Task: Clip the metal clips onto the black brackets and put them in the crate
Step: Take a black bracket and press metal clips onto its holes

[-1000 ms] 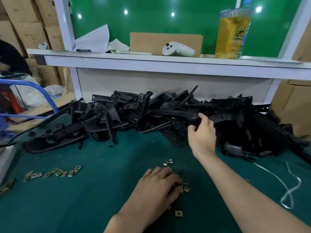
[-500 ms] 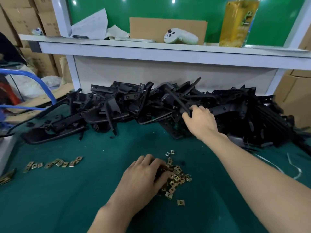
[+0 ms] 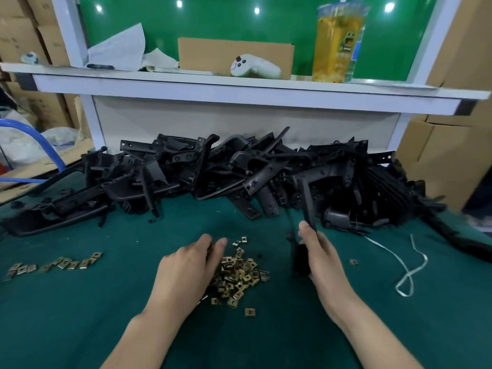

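Note:
A long heap of black brackets (image 3: 213, 177) lies across the back of the green table. My right hand (image 3: 323, 258) grips one black bracket (image 3: 308, 206), held upright in front of the heap. A loose pile of small brass-coloured metal clips (image 3: 239, 275) sits at the table's middle. My left hand (image 3: 186, 272) rests at the pile's left edge with its fingertips bent over the clips; whether it holds one is hidden. A row of more clips (image 3: 58, 263) lies at the left. No crate is in view.
A white shelf (image 3: 239, 91) runs above the heap, carrying a game controller (image 3: 254, 66), cardboard, paper and a yellow drink cup (image 3: 338, 43). A white string (image 3: 407, 265) lies at the right. Cardboard boxes (image 3: 447, 161) stand on both sides; a blue bar (image 3: 34, 145) at left.
My right hand has pulled one bracket out of the heap and brought it toward me, down near the clips. My left hand stayed at the clip pile, shifting slightly left.

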Available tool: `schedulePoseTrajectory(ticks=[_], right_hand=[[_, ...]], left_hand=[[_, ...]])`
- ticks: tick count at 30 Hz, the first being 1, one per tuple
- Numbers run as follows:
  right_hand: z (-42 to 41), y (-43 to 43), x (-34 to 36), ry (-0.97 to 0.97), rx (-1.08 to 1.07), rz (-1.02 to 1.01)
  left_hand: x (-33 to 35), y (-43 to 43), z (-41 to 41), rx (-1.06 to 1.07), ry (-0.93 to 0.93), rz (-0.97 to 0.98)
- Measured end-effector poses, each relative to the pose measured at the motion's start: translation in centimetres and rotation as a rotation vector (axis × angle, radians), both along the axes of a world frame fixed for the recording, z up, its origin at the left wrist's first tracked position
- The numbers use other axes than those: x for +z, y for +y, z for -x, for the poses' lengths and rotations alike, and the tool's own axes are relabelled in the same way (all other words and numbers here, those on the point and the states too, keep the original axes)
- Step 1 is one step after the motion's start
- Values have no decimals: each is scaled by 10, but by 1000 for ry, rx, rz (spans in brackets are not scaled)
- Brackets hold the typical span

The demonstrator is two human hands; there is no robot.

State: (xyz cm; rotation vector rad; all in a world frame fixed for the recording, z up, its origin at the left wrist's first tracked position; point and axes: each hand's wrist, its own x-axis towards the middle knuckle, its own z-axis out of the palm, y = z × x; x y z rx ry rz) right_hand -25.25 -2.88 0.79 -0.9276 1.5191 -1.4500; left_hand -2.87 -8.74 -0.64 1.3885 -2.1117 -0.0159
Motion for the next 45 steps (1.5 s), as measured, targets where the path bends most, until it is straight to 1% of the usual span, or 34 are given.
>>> schedulePoseTrajectory(ticks=[2, 4, 6, 9, 11, 14, 17, 19, 21, 23, 25, 27, 29, 32, 33, 36, 37, 38, 39, 41, 43, 44, 45], right_hand=[[4, 0, -2, -117, -26, 35], [6, -3, -3, -207, -84, 56], [6, -4, -3, -254, -128, 101], [7, -3, -3, -283, -127, 147], [6, -2, -1, -323, -112, 160], [4, -1, 2, -457, -72, 181], [2, -2, 2, -553, -23, 205], [1, -1, 2, -567, 4, 188], [0, -1, -1, -567, 33, 170], [-1, -1, -3, -546, 53, 162], [-2, -3, -4, -519, 57, 153], [-3, -5, -4, -490, 51, 150], [-5, -5, -3, -475, 49, 160], [-4, -2, -6, -489, 86, 204], [-3, 0, -7, -508, 103, 216], [-2, 1, -6, -573, 130, 235], [-2, 1, -6, -601, 125, 236], [-2, 0, -5, -628, 114, 239], [-1, -1, -5, -657, 102, 246], [0, -2, -5, -720, 94, 268], [1, -3, -5, -801, 94, 281], [2, -3, -5, -854, 94, 283], [2, -4, -5, -909, 94, 281]], left_hand=[[1, 3, 3, -11, 85, 29], [2, 8, 6, -56, 116, 62], [2, 14, 13, -142, 55, 113], [1, 17, 24, -265, -32, 185], [3, 17, 25, -277, -40, 206], [4, 15, 22, -271, -13, 233], [4, 15, 23, -283, 19, 215], [5, 16, 22, -251, 40, 184], [4, 18, 20, -198, 104, 111], [1, 17, 19, -200, 243, 10], [0, 15, 19, -193, 374, -46], [0, 13, 19, -170, 458, -90], [-1, 12, 18, -174, 434, -97], [-2, 15, 17, -196, 254, -19], [-2, 15, 18, -209, 224, 17], [1, 14, 21, -240, 212, 97], [3, 16, 23, -232, 279, 76], [6, 18, 25, -215, 408, 11], [9, 19, 27, -192, 578, -86], [13, 19, 31, -177, 956, -342], [16, 18, 32, -218, 1282, -624], [17, 17, 32, -238, 1403, -730], [18, 16, 32, -247, 1485, -803]])
